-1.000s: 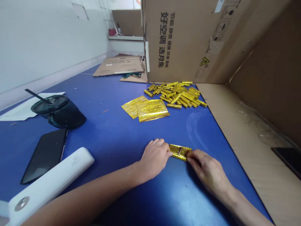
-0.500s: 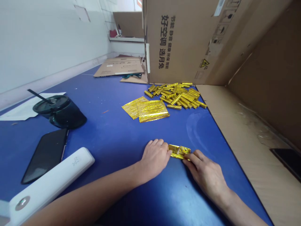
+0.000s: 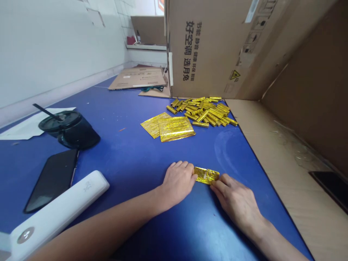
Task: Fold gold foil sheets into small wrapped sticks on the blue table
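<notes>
A small folded piece of gold foil [image 3: 206, 175] lies on the blue table between my two hands. My left hand [image 3: 179, 183] is closed on its left end, fingertips curled down. At its lower right edge, my right hand [image 3: 235, 199] pinches the foil between thumb and fingers. Beyond the hands rest flat gold foil sheets [image 3: 177, 128], overlapping one another. Behind and to the right of these is a loose pile of small gold rolls [image 3: 208, 111].
On the left are a dark cup [image 3: 72, 128] with a straw, a black phone [image 3: 53, 179] and a long white device [image 3: 62, 206]. A large cardboard box [image 3: 212, 47] stands at the back; flat cardboard [image 3: 138, 78] lies beside it. Brown cardboard [image 3: 274, 152] borders the table's right edge.
My right hand has shifted slightly left along the foil's lower right edge, uncovering more of its right end. My left hand stays almost unmoved.
</notes>
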`<state>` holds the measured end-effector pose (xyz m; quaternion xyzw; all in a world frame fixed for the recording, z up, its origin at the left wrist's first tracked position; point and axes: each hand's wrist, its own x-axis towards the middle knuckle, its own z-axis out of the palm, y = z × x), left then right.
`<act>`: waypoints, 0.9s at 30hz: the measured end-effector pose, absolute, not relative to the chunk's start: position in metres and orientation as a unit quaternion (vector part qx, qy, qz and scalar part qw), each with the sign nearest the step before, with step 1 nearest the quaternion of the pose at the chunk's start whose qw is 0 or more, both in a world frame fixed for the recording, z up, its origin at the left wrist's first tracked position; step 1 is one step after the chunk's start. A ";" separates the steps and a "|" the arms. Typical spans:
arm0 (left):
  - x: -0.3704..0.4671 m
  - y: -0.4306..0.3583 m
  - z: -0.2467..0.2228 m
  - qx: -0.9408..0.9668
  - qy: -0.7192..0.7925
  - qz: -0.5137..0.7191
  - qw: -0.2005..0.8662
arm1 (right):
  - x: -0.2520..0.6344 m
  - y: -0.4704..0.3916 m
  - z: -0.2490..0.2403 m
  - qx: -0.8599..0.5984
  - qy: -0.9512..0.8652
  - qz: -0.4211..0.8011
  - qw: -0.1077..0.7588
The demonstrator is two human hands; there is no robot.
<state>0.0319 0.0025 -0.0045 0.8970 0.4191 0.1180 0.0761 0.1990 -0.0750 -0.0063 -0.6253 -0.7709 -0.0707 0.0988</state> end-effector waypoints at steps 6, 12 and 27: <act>0.028 -0.005 0.000 0.921 0.372 0.114 0.017 | 0.197 -0.075 -0.004 -0.626 -0.775 -0.063 0.060; 0.027 -0.027 0.000 0.967 0.220 0.122 0.027 | 0.192 -0.075 0.001 -0.627 -0.776 -0.055 0.038; 0.022 -0.038 0.000 0.958 0.273 0.076 0.041 | 0.172 -0.094 0.008 -0.608 -0.794 -0.005 0.020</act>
